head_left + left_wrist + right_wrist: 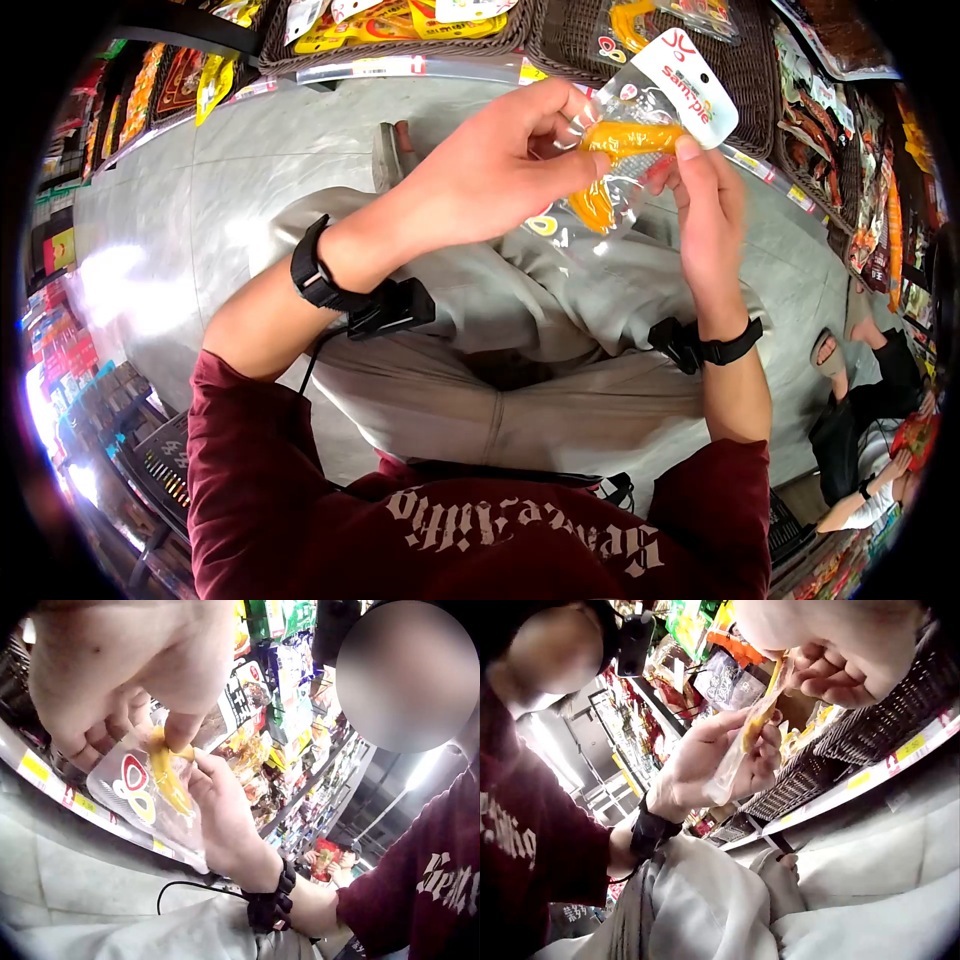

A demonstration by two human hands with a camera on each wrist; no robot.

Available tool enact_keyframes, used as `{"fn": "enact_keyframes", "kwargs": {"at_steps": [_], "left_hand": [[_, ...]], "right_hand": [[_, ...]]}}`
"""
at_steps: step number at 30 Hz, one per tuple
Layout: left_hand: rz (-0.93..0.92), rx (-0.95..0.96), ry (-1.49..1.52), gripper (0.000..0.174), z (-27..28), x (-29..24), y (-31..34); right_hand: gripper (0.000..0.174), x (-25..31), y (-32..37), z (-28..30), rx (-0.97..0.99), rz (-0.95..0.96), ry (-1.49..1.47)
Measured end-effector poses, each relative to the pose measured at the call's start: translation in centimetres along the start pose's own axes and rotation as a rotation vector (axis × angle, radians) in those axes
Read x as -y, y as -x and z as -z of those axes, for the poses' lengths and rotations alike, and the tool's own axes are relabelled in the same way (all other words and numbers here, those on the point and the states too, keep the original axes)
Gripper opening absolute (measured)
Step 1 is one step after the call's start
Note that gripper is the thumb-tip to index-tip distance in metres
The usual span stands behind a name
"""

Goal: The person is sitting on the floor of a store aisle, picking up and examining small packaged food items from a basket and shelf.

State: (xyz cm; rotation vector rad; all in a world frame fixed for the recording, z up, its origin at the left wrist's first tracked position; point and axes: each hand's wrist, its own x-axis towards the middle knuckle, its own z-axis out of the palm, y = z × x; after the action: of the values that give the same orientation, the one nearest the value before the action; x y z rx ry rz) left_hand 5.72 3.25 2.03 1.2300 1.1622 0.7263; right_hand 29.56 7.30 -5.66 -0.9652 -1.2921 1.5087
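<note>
A clear plastic packet (560, 232) with a curved yellow-orange piece (635, 142) inside hangs between both hands in the head view, its white tag (685, 85) at the top. The left hand (490, 170) pinches its left side, thumb on the front. At the right edge the right hand (712, 215) pinches it below the tag, thumb on the plastic. In the left wrist view the left hand (142, 660) and right hand (225, 817) hold the packet (116, 784). The right wrist view shows the right hand (840, 652) above, the left hand (694, 761) below and the packet (724, 776) edge-on.
Woven baskets (560, 65) of packaged snacks stand on a shelf with a price-tag edge (370, 68) beyond the hands. More packets line both sides. Grey floor (150, 240) lies below. At the right, another person (870, 450) holds a red packet (915, 440).
</note>
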Motion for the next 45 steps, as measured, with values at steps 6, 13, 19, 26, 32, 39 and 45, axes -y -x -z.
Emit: {"fn": "enact_keyframes", "kwargs": {"at_steps": [6,13,19,26,32,39,45], "left_hand": [[-0.253,-0.117,-0.137,0.022,0.3,0.5,0.0],[-0.567,-0.399,-0.641,0.028,0.3,0.0,0.1],[-0.501,-0.416,-0.604,0.03,-0.1,0.1,0.1],[-0.246,-0.305,-0.174,0.027,-0.5,0.0,-0.4],[-0.159,-0.184,-0.138,0.03,-0.3,-0.2,-0.3],[-0.135,-0.173,-0.146,0.036,-0.6,0.8,-0.5],[-0.132,-0.11,-0.04,0.036,-0.7,1.2,-0.5]], "right_hand": [[0.034,-0.3,0.4,0.4,0.096,0.031,-0.076],[0.048,2.7,1.3,-0.5,0.297,0.066,-0.2],[0.043,2.9,1.1,-0.5,0.302,0.146,-0.142],[0.011,1.7,0.5,-1.2,0.184,0.067,0.086],[0.009,0.3,0.5,-2.0,0.133,0.146,0.219],[0.02,-0.1,0.7,-2.4,0.072,0.242,0.114],[0.027,0.3,0.9,-2.5,0.073,0.372,0.074]]}}
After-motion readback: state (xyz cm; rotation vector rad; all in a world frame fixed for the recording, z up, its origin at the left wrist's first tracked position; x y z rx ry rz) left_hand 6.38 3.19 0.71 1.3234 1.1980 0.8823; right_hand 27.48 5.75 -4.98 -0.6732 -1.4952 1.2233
